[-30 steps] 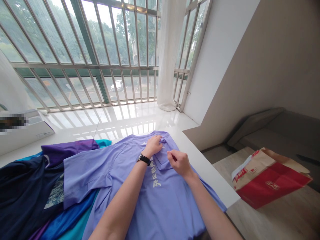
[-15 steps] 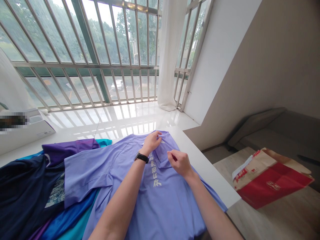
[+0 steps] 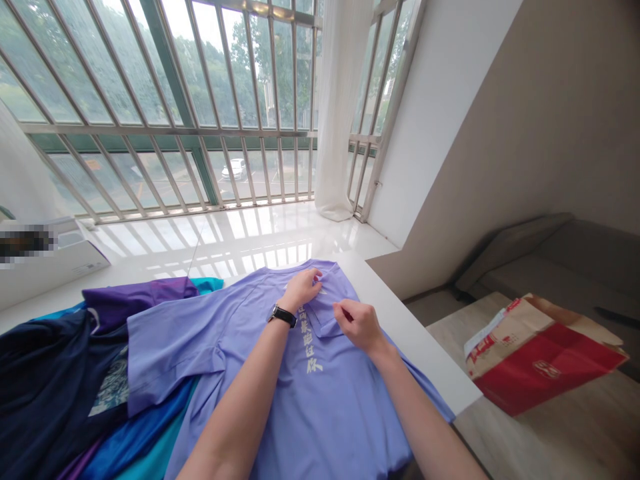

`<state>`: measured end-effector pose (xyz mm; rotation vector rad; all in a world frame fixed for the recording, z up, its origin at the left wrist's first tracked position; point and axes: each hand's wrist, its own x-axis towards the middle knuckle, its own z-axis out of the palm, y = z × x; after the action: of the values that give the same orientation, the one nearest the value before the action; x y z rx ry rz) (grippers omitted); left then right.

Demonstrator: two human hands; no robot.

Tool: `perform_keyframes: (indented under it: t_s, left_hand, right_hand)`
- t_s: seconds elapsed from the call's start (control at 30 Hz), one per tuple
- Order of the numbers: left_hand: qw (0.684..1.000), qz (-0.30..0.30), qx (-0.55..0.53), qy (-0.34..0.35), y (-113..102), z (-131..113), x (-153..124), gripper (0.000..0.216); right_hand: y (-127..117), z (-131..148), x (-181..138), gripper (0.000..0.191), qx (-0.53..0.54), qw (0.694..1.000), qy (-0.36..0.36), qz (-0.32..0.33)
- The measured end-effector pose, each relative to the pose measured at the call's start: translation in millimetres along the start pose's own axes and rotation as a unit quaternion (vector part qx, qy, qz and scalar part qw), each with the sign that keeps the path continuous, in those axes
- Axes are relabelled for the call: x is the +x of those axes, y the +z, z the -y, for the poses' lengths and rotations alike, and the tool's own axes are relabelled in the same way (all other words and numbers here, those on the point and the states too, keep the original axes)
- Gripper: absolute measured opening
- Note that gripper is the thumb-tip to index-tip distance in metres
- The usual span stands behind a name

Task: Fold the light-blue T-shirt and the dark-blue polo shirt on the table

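Note:
A lavender shirt with pale printed characters down its back lies spread on a white table. My left hand, with a black watch at the wrist, pinches the shirt's collar at the far end. Close to its right, my right hand is closed in a pinch on the near edge of the same collar. Both forearms reach across the shirt from the bottom of the view.
A pile of other shirts, navy, purple and bright blue, lies to the left under the lavender one. A white box stands at the far left. Right of the table's edge, a red and brown paper bag lies on the wooden floor.
My left hand lifted a little with the collar fold and shifted slightly away along it. My right hand has stayed almost in place.

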<state>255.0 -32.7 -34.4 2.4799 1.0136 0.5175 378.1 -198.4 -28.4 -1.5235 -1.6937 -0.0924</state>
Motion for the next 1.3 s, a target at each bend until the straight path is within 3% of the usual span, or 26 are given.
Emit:
perform_keyframes:
  t_s: [1.3]
  left_hand:
    - [1.0, 0.009, 0.007, 0.009, 2.8, 4.3, 2.4, 0.023]
  right_hand:
    - [2.2, -0.2, -0.4, 0.041, -0.011, 0.998, 0.033, 0.057]
